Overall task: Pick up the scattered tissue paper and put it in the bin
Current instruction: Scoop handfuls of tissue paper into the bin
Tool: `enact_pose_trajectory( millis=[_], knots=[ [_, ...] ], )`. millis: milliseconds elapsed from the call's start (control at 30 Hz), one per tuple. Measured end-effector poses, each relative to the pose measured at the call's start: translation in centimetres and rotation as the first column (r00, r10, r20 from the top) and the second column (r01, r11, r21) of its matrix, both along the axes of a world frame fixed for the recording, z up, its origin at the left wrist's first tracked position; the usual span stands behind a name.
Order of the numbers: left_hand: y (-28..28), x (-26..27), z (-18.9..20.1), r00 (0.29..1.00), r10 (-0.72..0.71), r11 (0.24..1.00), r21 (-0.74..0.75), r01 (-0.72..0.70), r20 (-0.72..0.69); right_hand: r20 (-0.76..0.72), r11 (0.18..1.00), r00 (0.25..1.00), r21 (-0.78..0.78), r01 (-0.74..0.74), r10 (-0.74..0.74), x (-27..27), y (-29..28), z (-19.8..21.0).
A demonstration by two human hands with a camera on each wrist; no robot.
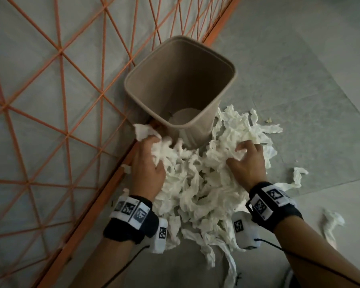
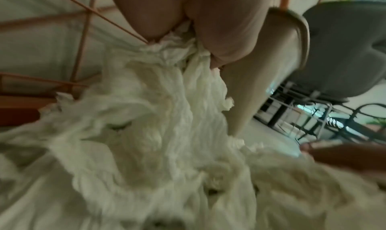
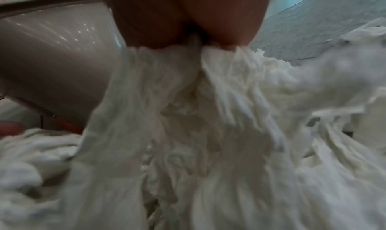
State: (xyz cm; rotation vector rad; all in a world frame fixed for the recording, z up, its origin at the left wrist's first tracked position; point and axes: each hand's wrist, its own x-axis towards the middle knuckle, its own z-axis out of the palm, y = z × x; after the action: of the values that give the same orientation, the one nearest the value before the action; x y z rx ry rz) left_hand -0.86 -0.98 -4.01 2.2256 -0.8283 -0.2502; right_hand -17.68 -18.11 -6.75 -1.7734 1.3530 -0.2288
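A big heap of crumpled white tissue paper point(image 1: 197, 183) lies on the grey floor just in front of a beige bin point(image 1: 181, 88) that stands upright and looks empty. My left hand point(image 1: 150, 154) grips the heap's left side next to the bin's base, fingers curled into the tissue point(image 2: 167, 101). My right hand point(image 1: 247, 161) grips the heap's right side, fingers dug into the tissue point(image 3: 198, 118). The bin's wall point(image 3: 52, 60) shows left of the right hand, and the bin point(image 2: 261, 68) also appears right of the left hand.
An orange wire-grid fence point(image 1: 60, 100) with an orange base rail runs along the left, close to the bin. Loose tissue strips point(image 1: 330, 223) lie apart on the floor at the right. Chair and rack legs point(image 2: 313, 109) stand beyond the bin.
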Motion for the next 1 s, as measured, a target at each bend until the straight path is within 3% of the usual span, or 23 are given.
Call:
enact_pose_trajectory(
  millis=[67,133,233,300,367,467,600,800,900,1000],
  knots=[
    [-0.6,-1.5,-1.4,0.995,-0.076,0.995,0.066,0.080,-0.066,0.046,1.000,0.999,-0.003,0.016,-0.016,-0.2,0.0,-0.2],
    [-1.5,-2.4,-3.1,0.991,-0.117,0.962,0.240,0.128,-0.060,0.069,0.999,0.997,0.007,0.045,-0.045,-0.5,-0.1,-0.2],
    [-2.3,-3.4,-5.4,0.968,-0.203,0.805,0.539,0.249,-0.146,-0.004,0.994,0.996,0.066,0.089,-0.089,-0.9,-0.4,-0.8],
    [-2.4,-3.8,-6.4,0.955,-0.263,0.735,0.612,0.293,-0.141,-0.070,0.986,0.996,0.152,0.068,-0.058,-1.1,-0.4,-1.3],
    [-2.4,-3.8,-6.4,0.955,-0.286,0.780,0.559,0.281,-0.079,-0.120,0.973,0.993,0.224,0.046,-0.020,-1.4,-0.2,-1.7],
    [-1.9,-3.6,-4.8,0.963,-0.262,0.893,0.363,0.265,-0.058,-0.108,0.971,0.994,0.233,0.057,-0.032,-1.7,-0.5,-1.8],
    [-0.4,-4.0,-1.2,0.969,-0.247,0.963,0.119,0.243,0.022,0.068,0.992,0.995,0.105,0.070,-0.077,-2.2,-0.3,-0.1],
    [-0.1,-6.0,4.0,0.897,-0.433,0.899,-0.030,0.437,0.091,0.335,0.982,0.928,0.143,0.123,-0.165,-3.0,0.6,4.0],
    [-1.4,-6.9,6.9,0.866,-0.475,0.861,-0.118,0.494,0.155,0.525,0.951,0.802,0.258,0.169,-0.285,-3.2,0.7,7.4],
    [-3.4,-7.0,11.5,0.850,-0.500,0.816,-0.237,0.527,0.166,0.691,0.960,0.669,0.235,0.152,-0.275,-2.3,0.5,12.1]
  ],
)
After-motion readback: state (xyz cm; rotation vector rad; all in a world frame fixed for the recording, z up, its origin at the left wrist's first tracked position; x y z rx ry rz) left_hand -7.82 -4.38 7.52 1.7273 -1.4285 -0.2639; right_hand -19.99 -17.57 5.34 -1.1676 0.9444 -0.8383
